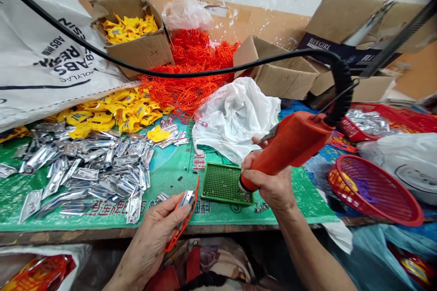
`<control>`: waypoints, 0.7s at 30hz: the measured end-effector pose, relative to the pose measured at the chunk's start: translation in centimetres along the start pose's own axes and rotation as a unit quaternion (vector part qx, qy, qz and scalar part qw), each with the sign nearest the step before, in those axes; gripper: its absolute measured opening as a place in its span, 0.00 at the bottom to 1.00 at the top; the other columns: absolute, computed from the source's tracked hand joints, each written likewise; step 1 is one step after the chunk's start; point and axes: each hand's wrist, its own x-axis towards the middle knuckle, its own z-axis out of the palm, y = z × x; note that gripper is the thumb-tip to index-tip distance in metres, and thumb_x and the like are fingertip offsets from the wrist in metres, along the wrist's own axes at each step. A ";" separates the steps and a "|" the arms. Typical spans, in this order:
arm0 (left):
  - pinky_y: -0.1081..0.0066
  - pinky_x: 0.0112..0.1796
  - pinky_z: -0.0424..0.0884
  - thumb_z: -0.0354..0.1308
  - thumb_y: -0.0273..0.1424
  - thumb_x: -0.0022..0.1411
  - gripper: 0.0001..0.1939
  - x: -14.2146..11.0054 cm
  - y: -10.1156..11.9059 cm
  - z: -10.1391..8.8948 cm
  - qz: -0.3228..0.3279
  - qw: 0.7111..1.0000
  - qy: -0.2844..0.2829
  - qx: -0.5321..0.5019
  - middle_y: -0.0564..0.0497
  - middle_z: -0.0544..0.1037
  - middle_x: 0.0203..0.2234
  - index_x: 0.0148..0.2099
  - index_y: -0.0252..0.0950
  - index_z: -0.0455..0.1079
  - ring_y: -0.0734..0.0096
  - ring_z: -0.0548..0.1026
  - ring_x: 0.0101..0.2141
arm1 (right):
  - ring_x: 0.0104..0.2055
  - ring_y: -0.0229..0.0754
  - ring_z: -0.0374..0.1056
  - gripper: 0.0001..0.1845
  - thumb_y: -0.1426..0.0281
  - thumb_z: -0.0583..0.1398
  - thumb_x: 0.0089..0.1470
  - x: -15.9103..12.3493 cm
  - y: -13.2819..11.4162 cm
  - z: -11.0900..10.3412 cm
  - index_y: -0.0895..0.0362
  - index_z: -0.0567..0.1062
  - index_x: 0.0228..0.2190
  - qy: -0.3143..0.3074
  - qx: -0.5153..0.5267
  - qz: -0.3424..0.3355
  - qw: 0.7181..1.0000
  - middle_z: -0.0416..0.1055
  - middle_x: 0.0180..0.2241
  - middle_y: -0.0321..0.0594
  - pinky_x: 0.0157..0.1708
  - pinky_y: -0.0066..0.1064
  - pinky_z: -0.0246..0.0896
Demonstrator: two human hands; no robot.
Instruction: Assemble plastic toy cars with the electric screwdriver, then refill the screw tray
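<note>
My left hand (153, 227) is closed around a thin orange plastic frame (177, 233) together with a small silver piece (187, 198), near the table's front edge. My right hand (275, 186) wraps round an orange electric screwdriver (290, 143), which tilts with its nose pointing down and left. The screwdriver's nose is over the right end of a shallow green mesh tray (218, 181), where small bits lie; I cannot tell whether the tip touches them. A black cable (218, 72) runs from the tool's top. Many silver pieces (99, 168) lie heaped to the left.
Yellow plastic parts (126, 109) and a tangled orange heap (194, 68) lie behind the silver pieces. A white plastic bag (239, 109) sits behind the tray. Cardboard boxes (287, 72) line the wall. At right stands a red basket (392, 182); a large white sack (51, 45) leans at left.
</note>
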 end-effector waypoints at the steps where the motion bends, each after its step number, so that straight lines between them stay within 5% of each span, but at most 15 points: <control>1: 0.71 0.50 0.71 0.72 0.36 0.49 0.18 0.0 -0.1 0.0 -0.004 1.000 0.001 -0.002 0.51 0.85 0.39 0.45 0.43 0.81 0.64 0.80 0.42 | 0.25 0.40 0.66 0.10 0.70 0.68 0.37 -0.1 0.0 0.0 0.55 0.73 0.25 0.005 0.001 -0.001 1.000 0.70 0.23 0.34 0.26 0.33 0.64; 21: 0.79 0.41 0.70 0.72 0.36 0.48 0.16 0.3 -0.3 0.0 -0.004 1.000 -0.002 0.020 0.52 0.85 0.33 0.41 0.41 0.82 0.70 0.79 0.38 | 0.26 0.39 0.66 0.10 0.72 0.69 0.36 -0.6 -0.6 0.7 0.54 0.72 0.22 0.022 0.037 -0.015 0.999 0.71 0.24 0.34 0.29 0.34 0.63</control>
